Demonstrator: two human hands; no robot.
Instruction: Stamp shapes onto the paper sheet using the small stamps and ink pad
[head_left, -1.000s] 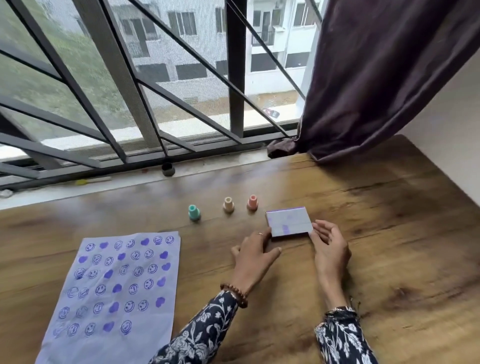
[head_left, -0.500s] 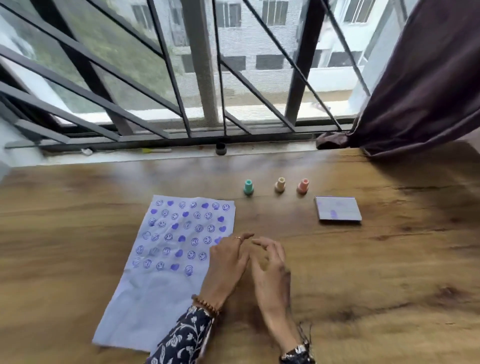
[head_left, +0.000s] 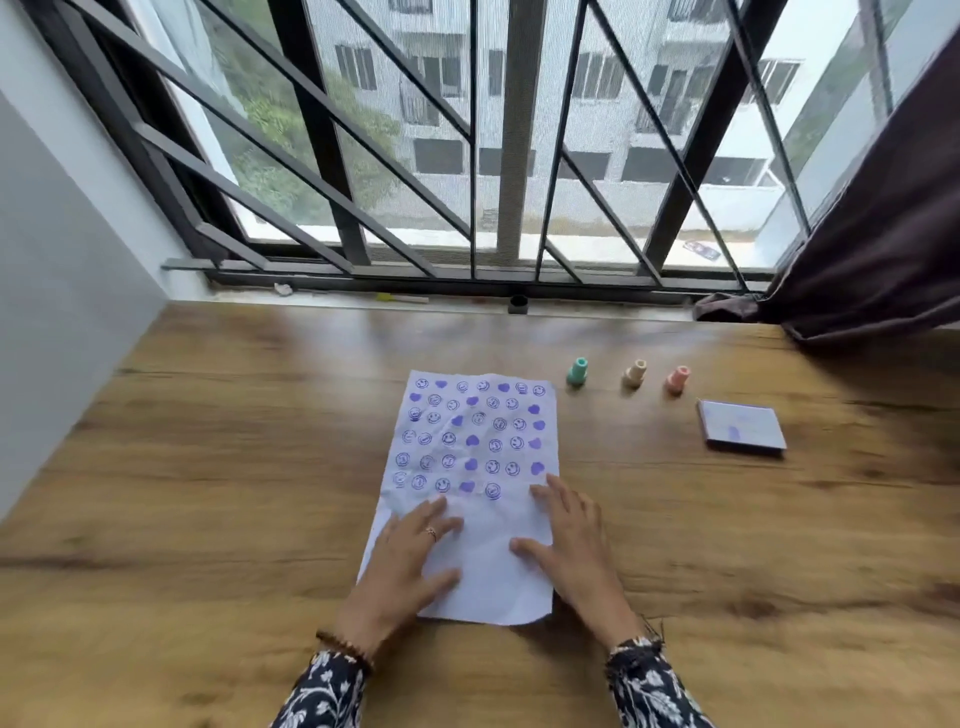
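Both hands (head_left: 410, 561) moved onto paper (head_left: 475, 447), seemingly flat

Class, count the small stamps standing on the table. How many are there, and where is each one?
3, in a row right of the paper sheet: the green stamp nearest it, the cream stamp in the middle, the pink stamp closest to the ink pad. None looks hidden.

Soft window daylight; edges blurred
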